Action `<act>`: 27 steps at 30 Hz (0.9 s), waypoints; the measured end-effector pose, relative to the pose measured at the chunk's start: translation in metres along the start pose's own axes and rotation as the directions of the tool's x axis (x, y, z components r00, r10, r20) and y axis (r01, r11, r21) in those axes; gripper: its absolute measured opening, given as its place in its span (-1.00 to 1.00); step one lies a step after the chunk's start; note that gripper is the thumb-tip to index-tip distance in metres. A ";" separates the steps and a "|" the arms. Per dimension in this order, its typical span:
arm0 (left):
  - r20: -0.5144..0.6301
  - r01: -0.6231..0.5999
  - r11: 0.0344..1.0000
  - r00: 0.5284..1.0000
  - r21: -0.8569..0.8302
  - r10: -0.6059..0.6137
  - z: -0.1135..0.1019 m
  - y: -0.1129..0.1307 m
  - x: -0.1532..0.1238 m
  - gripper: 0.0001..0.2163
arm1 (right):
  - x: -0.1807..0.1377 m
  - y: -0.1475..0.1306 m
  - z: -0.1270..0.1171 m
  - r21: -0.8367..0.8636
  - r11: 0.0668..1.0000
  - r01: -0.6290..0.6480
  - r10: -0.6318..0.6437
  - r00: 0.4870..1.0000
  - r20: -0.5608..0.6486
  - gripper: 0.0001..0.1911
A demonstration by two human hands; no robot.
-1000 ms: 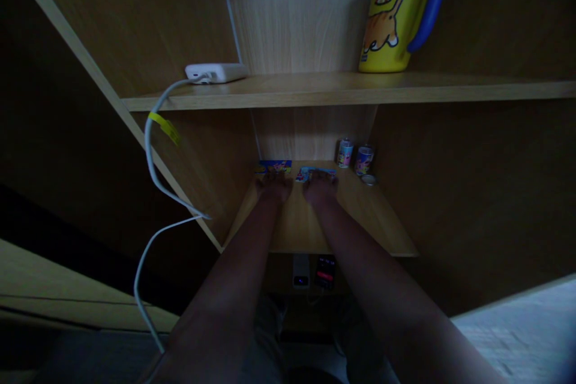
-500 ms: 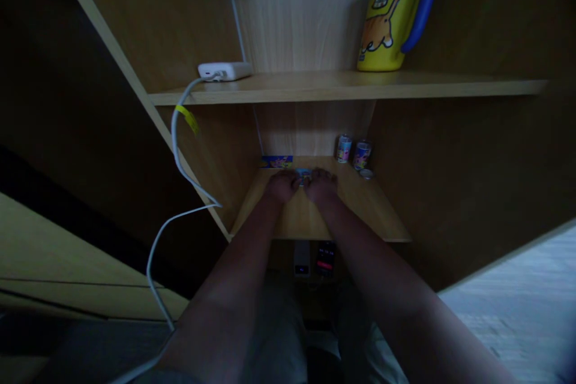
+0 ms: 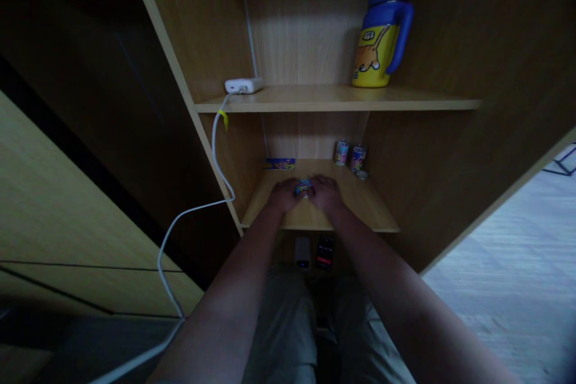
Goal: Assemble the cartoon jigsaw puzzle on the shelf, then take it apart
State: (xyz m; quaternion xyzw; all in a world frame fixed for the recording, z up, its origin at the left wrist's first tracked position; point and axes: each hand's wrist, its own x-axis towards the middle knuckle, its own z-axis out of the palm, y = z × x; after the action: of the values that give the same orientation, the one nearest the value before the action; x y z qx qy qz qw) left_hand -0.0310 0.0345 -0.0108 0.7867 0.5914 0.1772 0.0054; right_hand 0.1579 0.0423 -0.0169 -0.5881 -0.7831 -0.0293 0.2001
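Over the lower shelf, my left hand (image 3: 284, 194) and my right hand (image 3: 326, 193) grip opposite sides of a small blue item with a colourful print (image 3: 303, 186). The fingers of both hands are bent around its ends, so its full shape is covered. Behind my left hand, a flat strip with a blue, yellow and pink print (image 3: 281, 164) lies by the back panel. Towards the back right stand two small printed cans, one light blue (image 3: 341, 153) and one darker blue (image 3: 358, 158). In front of the darker can lies a small round silver-coloured disc (image 3: 362, 174).
Above my hands runs the upper shelf (image 3: 315, 105). It bears a blue and yellow jug (image 3: 377, 48) and a white device (image 3: 244, 86), whose white cable (image 3: 216, 162) hangs down on the left. Beneath the lower shelf are a phone (image 3: 324, 253) and a pale box-shaped device (image 3: 303, 253).
My view has shifted back, so more of the jug and floor shows. Both hands still hold the printed item, whose print now faces me more fully.
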 end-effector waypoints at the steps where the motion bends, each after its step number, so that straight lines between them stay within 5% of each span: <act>1: -0.009 0.023 1.000 1.000 0.006 -0.023 0.000 0.000 -0.001 -0.58 | 0.000 0.000 0.001 0.000 1.000 -0.021 0.021 1.000 -0.013 -0.54; 10: -0.028 0.152 0.987 0.988 0.051 -0.151 0.007 -0.002 0.001 -0.58 | 0.003 0.002 0.008 0.033 0.998 -0.055 0.055 0.998 -0.003 -0.52; 27: -0.049 0.147 0.987 0.988 0.062 -0.145 0.003 0.000 0.003 -0.62 | 0.003 0.015 0.005 0.189 0.941 0.281 -0.297 0.953 0.062 -0.56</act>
State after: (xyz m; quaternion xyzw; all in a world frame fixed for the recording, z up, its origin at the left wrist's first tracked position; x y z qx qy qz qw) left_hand -0.0293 0.0378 -0.0129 0.7369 0.6529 0.1743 -0.0203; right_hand 0.1698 0.0513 -0.0235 -0.4473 -0.8685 0.0382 0.2100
